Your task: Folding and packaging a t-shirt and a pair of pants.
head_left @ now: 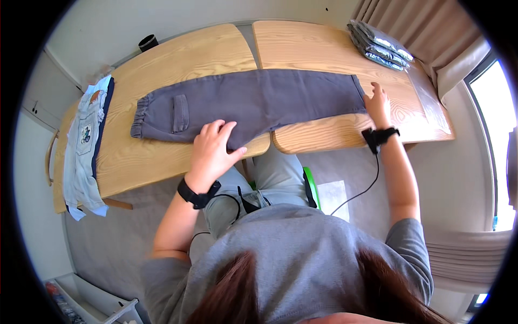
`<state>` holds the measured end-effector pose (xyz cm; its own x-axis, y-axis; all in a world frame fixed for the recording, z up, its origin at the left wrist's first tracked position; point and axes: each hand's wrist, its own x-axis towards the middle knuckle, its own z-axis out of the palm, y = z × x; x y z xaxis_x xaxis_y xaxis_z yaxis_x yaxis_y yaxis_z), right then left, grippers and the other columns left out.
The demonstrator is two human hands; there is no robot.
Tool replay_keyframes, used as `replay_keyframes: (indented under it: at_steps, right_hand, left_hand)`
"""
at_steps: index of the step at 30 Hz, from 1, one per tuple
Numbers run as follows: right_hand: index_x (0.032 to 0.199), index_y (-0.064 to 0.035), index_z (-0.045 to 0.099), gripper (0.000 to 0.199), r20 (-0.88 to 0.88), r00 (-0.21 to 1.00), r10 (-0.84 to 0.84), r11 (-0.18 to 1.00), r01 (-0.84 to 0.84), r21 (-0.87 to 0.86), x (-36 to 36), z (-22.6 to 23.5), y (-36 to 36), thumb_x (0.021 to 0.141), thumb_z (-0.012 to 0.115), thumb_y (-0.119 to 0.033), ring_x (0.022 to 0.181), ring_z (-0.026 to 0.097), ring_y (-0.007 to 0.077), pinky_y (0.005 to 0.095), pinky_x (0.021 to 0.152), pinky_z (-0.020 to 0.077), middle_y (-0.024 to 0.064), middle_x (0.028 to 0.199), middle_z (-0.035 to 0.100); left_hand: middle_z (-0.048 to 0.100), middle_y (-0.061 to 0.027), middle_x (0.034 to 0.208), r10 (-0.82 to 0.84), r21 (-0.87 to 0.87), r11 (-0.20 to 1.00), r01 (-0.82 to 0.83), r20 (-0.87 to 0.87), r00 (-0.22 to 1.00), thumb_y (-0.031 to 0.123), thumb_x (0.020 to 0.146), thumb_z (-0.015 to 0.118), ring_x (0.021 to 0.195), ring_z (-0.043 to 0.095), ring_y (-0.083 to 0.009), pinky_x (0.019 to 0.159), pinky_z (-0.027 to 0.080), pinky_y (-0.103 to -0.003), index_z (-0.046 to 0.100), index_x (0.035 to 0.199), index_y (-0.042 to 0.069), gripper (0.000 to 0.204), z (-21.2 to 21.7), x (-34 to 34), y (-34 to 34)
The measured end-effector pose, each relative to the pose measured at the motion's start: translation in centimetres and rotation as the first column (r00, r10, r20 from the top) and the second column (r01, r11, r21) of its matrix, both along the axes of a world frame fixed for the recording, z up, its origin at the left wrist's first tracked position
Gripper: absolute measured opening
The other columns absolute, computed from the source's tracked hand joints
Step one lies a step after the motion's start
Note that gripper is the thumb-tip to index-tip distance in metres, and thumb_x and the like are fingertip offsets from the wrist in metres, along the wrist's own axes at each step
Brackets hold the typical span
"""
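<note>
Dark grey trousers (226, 100), folded lengthwise, lie across two wooden tables. Their elastic waistband (140, 117) is at the left and the hem (358, 93) at the right; a pocket shows near the waist. My left hand (212, 148) rests at their near edge, around the crotch, fingers spread and thumb reaching to the right. At the hem end is my right hand (379, 105), its fingers apart and curved, the thumb side by the hem corner. Neither hand grips the cloth visibly. Black bands with cables are on both wrists.
Folded light blue jeans (86, 137) hang over the left table's (127, 167) near edge. Plastic-wrapped garments (380, 46) are stacked at the far right of the right table (302, 40), near a clear plastic bag (429, 102). A black cup-like container (148, 42) stands at the back left.
</note>
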<state>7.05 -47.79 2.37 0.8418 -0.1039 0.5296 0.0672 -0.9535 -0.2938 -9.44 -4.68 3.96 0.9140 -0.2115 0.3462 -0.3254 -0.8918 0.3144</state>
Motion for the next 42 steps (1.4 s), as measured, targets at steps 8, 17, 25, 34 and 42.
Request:
replay_keyframes:
  at_steps: [8,17,25,34,42]
  right_hand:
    - [0.109,-0.0067,0.057,0.039,0.152,0.75,0.644,0.741,-0.661,0.122,-13.0,1.1,20.7,0.071,0.064,-0.004,0.109,0.053,0.0272,0.0415,0.096,0.0376,0.0107,0.11,0.059]
    - [0.101,-0.0122,0.056,0.032,0.209,0.71,0.672,0.731,-0.681,-0.038,-13.9,0.2,24.8,0.07,0.061,-0.005,0.123,0.04,0.0304,0.0533,0.103,0.0251,0.0131,0.128,0.046]
    - [0.095,-0.0126,0.057,0.028,0.124,0.757,0.641,0.764,-0.644,-0.02,-14.1,-1.1,25.5,0.068,0.065,-0.01,0.123,0.041,0.0284,0.0532,0.104,0.0228,0.0103,0.126,0.049]
    - [0.076,-0.012,0.057,0.007,0.205,0.751,0.628,0.769,-0.639,-0.015,-14.0,-1.1,26.6,0.07,0.061,-0.011,0.12,0.044,0.025,0.0559,0.103,0.0213,0.0077,0.122,0.053]
    - [0.084,-0.0106,0.054,0.015,0.235,0.634,0.737,0.663,-0.745,-0.072,-13.9,-1.7,25.6,0.071,0.06,-0.007,0.106,0.055,0.0197,0.0477,0.104,0.0272,0.0028,0.103,0.061]
  left_hand:
    - [0.061,-0.0154,0.106,0.012,-0.069,0.998,-0.005,0.105,0.994,0.011,0.079,0.05,0.099,0.054,-0.033,0.088,0.044,-0.039,0.063,0.1,0.003,0.026,-0.7,0.8,-0.2]
    - [0.065,-0.0167,0.093,0.106,-0.096,0.989,-0.117,-0.104,0.989,0.014,0.081,0.044,0.086,0.061,-0.0351,0.077,0.049,-0.041,0.065,0.095,0.003,0.028,1.9,1.6,-0.2]
    - [0.064,-0.017,0.096,0.02,-0.176,0.984,-0.035,-0.086,0.996,0.015,0.082,0.047,0.087,0.061,-0.0345,0.076,0.049,-0.04,0.065,0.1,0.004,0.027,1.5,0.9,0.6]
    - [0.062,-0.0132,0.11,-0.141,-0.1,0.986,0.135,-0.057,0.988,0.016,0.082,0.056,0.104,0.057,-0.0283,0.089,0.045,-0.037,0.062,0.11,0.005,0.03,1.1,0.0,0.9]
    - [0.059,-0.0085,0.118,-0.174,0.149,0.975,0.163,0.062,0.983,-0.002,0.069,0.058,0.114,0.052,-0.0258,0.094,0.043,-0.038,0.061,0.111,0.009,0.044,0.2,0.0,3.3]
